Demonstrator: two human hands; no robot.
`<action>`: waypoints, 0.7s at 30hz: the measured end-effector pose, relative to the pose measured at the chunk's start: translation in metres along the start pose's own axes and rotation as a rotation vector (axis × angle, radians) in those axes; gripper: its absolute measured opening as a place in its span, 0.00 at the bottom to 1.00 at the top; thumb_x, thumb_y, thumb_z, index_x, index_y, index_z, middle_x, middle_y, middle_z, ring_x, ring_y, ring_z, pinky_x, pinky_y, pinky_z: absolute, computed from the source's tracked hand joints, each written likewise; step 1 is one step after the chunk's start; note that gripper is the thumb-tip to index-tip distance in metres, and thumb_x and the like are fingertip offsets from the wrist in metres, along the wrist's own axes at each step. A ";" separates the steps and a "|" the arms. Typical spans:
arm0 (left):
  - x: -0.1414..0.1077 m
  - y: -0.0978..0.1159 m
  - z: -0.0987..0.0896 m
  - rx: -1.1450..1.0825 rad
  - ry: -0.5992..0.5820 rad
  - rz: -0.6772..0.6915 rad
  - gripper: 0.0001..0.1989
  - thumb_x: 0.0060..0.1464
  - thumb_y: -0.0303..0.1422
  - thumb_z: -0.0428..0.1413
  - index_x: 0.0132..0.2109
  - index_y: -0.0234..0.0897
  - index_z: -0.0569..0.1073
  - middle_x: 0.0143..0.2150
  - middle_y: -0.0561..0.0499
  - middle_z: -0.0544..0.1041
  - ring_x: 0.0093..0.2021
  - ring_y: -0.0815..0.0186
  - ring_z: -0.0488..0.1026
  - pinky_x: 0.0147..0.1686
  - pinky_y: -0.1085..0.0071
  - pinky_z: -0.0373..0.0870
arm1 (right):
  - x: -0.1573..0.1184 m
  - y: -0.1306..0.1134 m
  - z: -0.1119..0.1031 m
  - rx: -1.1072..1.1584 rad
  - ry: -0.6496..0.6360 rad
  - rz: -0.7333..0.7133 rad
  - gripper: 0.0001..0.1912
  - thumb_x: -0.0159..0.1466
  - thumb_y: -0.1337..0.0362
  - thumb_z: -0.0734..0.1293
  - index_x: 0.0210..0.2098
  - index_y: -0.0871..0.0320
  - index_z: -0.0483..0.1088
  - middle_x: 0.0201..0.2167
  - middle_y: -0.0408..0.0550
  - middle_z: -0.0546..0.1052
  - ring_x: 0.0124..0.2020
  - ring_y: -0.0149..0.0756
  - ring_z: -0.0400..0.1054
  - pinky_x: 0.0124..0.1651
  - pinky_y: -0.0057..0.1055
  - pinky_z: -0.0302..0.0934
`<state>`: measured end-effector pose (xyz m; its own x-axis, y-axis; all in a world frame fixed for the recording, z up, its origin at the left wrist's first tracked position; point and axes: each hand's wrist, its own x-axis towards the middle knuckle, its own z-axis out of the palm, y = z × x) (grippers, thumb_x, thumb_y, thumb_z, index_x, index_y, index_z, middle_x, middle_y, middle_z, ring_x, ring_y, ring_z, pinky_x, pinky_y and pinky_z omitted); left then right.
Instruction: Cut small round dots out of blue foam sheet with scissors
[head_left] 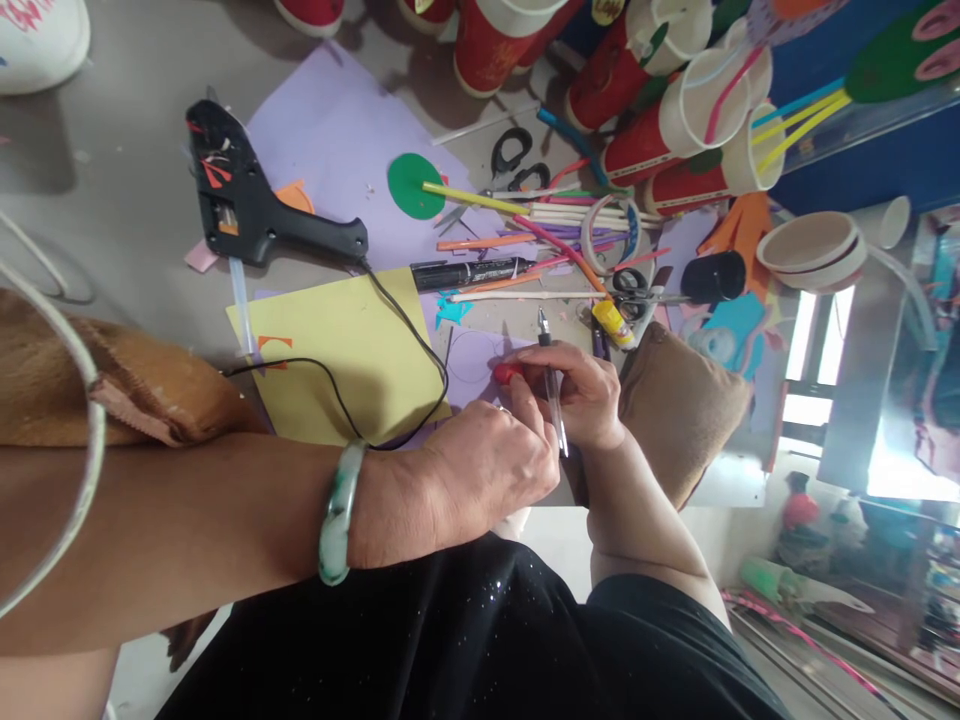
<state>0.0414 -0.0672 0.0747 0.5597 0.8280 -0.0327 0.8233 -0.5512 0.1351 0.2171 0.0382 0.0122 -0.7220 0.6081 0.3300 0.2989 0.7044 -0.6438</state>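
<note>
My left hand [480, 465], with a green-and-white bangle at the wrist, is closed, its fingertips at a small red rounded piece [507, 371]. My right hand [581, 395] meets it from the right, its fingertips also by the red piece. A clear-barrelled pen [553, 385] is tucked between my right fingers, its metal tip pointing away from me. Beneath lies a purple paper [472, 352] with drawn circle outlines. The red piece's underside and several left fingertips are hidden.
A black hot glue gun [277, 225] trails its cord over yellow paper [352, 350]. Beyond lie a black marker [472, 272], scissors [517, 160], coloured sticks [570, 215] and a green paper circle [415, 186]. Red paper cups [690, 110] stand at the back right; a brown cushion [682, 410] sits right.
</note>
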 end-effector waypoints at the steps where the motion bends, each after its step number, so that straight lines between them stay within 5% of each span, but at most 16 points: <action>1: 0.000 0.000 0.000 -0.001 0.001 0.003 0.22 0.68 0.20 0.48 0.62 0.21 0.78 0.57 0.21 0.82 0.26 0.63 0.81 0.24 0.71 0.71 | -0.001 0.001 0.000 -0.010 0.010 0.003 0.16 0.64 0.64 0.80 0.50 0.50 0.79 0.40 0.46 0.87 0.31 0.35 0.81 0.37 0.32 0.80; 9: -0.002 0.005 0.009 0.011 0.093 -0.048 0.19 0.67 0.22 0.51 0.58 0.20 0.80 0.56 0.20 0.82 0.27 0.61 0.81 0.24 0.70 0.71 | -0.004 0.006 -0.002 0.024 0.005 0.019 0.21 0.65 0.58 0.79 0.55 0.49 0.76 0.38 0.46 0.85 0.25 0.33 0.77 0.30 0.32 0.77; 21: -0.001 0.001 0.003 0.013 0.031 0.017 0.21 0.68 0.21 0.50 0.61 0.18 0.79 0.56 0.18 0.81 0.27 0.61 0.82 0.24 0.70 0.73 | -0.005 0.007 0.004 -0.041 0.050 -0.032 0.19 0.63 0.64 0.80 0.52 0.48 0.77 0.39 0.45 0.87 0.31 0.37 0.80 0.34 0.35 0.78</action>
<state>0.0418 -0.0687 0.0717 0.5703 0.8215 0.0004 0.8152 -0.5660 0.1226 0.2200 0.0386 0.0033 -0.6997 0.6021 0.3845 0.3026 0.7373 -0.6040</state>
